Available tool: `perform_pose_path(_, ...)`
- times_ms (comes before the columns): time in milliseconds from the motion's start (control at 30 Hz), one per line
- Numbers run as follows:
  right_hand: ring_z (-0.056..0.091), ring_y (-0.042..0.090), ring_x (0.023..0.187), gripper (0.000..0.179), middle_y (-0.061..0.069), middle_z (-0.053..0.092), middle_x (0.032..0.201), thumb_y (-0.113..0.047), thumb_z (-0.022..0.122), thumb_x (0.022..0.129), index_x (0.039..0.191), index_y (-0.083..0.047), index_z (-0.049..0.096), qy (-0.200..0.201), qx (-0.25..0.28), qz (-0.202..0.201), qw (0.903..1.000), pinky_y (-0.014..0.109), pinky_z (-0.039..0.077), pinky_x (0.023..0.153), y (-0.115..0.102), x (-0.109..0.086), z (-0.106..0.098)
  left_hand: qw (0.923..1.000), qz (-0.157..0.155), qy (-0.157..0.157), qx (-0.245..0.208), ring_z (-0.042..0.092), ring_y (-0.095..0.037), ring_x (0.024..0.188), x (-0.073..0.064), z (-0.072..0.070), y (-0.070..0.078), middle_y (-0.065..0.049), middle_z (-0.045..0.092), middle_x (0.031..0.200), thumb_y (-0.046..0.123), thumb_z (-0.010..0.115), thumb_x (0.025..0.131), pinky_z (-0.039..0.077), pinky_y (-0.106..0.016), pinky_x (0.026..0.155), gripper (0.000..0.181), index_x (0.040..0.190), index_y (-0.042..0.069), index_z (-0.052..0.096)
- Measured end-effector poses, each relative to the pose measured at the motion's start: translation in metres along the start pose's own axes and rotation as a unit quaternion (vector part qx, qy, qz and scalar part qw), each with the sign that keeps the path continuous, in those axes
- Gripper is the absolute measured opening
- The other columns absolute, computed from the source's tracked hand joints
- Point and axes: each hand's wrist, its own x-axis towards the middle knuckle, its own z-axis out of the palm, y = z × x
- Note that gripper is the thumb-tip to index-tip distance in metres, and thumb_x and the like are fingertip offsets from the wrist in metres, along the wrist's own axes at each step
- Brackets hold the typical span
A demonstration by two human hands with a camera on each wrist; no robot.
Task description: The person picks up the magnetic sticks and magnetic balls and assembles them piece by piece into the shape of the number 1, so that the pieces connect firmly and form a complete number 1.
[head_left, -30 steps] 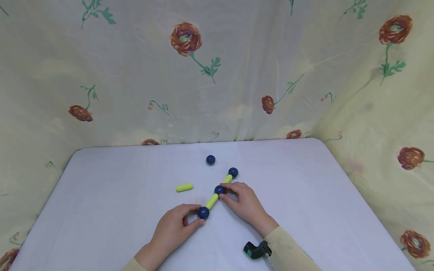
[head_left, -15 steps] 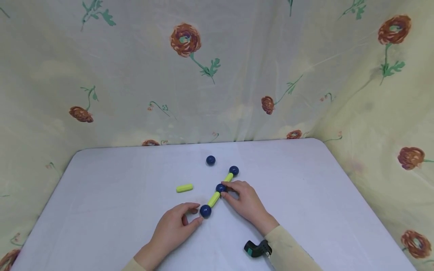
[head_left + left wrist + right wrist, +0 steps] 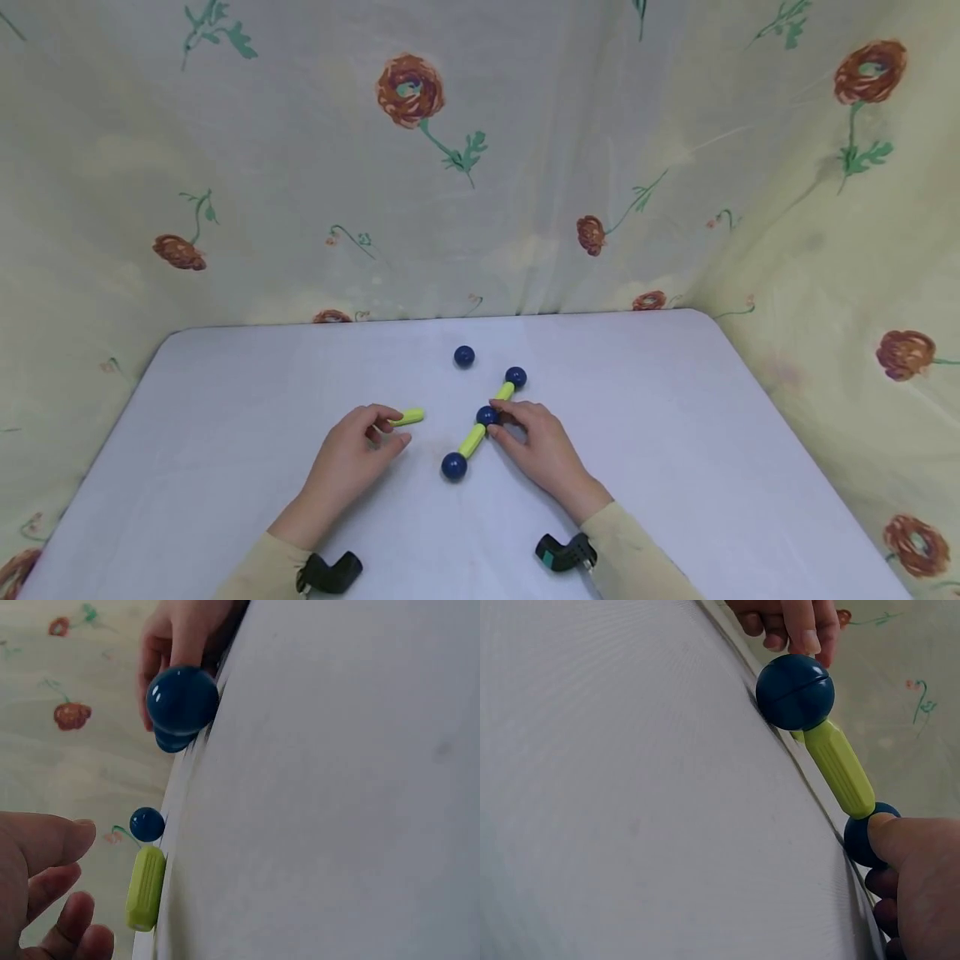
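Note:
A straight chain lies slantwise on the table, made of blue balls joined by two yellow-green rods point(image 3: 472, 441). My right hand point(image 3: 542, 442) pinches its middle ball point(image 3: 861, 838) between thumb and fingers. The chain's near ball point(image 3: 453, 467) has no hand on it, and its far ball point(image 3: 515, 377) sits toward the back. To the left, my left hand point(image 3: 352, 450) hovers by a loose yellow-green rod point(image 3: 146, 889), its thumb and fingers spread around the rod's left end. In the left wrist view a gap shows between those fingers and the rod.
A single blue ball point(image 3: 464, 357) rests behind the chain. Black wrist cameras are strapped at the left sleeve point(image 3: 330, 573) and the right sleeve point(image 3: 566, 552). The white table point(image 3: 675, 433) ends at a floral curtain point(image 3: 517, 167) behind and at the sides.
My left hand has let go of the chain's near ball and moved left and back to the loose rod. The chain shifted slightly away, with my right hand still on its middle ball.

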Motion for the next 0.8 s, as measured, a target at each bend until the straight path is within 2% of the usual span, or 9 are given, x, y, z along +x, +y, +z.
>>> perform_pose_path(100,0.06,0.008,0.102,0.033,-0.008,0.067,0.112,-0.03,0.07,0.094,0.126,-0.022,0.066,0.003,0.003,0.002,1.0,0.034,0.049,0.086,0.001,0.0,0.0,0.9998,0.0,0.004,0.022,0.056,-0.019,0.092,0.01,-0.001,-0.004,-0.002,0.06,0.102,0.03,0.079,0.086,0.049,-0.038,0.08,0.032,0.112,0.016,0.069)
perform_pose_path(267,0.059,0.006,0.101,0.031,-0.01,0.067,0.111,-0.031,0.07,0.094,0.124,-0.023,0.067,0.005,0.006,0.004,1.0,0.033,0.049,0.086,0.002,0.0,0.0,0.9988,-0.004,-0.02,0.045,0.055,-0.026,0.108,0.021,0.0,-0.008,-0.007,0.059,0.116,0.033,0.079,0.085,0.046,-0.046,0.093,0.038,0.118,0.017,0.069)
perform_pose_path(433,0.059,0.006,0.102,0.032,-0.01,0.067,0.111,-0.031,0.069,0.094,0.125,-0.023,0.067,0.008,0.001,0.011,0.9999,0.033,0.049,0.087,0.002,0.001,0.001,0.996,-0.002,-0.041,0.079,0.053,-0.03,0.109,0.029,-0.001,-0.007,-0.009,0.059,0.118,0.034,0.076,0.086,0.044,-0.048,0.093,0.039,0.121,0.016,0.069)
perform_pose_path(600,0.059,0.006,0.102,0.032,-0.01,0.067,0.111,-0.032,0.07,0.094,0.125,-0.023,0.067,0.006,-0.002,0.02,0.9998,0.032,0.049,0.088,0.002,0.001,0.002,0.993,-0.001,-0.046,0.109,0.054,-0.028,0.103,0.033,-0.001,-0.004,-0.007,0.062,0.11,0.034,0.076,0.087,0.045,-0.044,0.089,0.033,0.115,0.015,0.073)
perform_pose_path(800,0.059,0.006,0.1,0.032,-0.01,0.067,0.109,-0.031,0.071,0.093,0.124,-0.023,0.068,0.008,-0.004,0.023,0.9997,0.032,0.049,0.087,0.001,0.001,0.0,0.9935,-0.002,-0.043,0.105,0.055,-0.027,0.101,0.032,-0.001,-0.004,-0.006,0.063,0.108,0.029,0.077,0.088,0.046,-0.044,0.088,0.026,0.108,0.014,0.074)
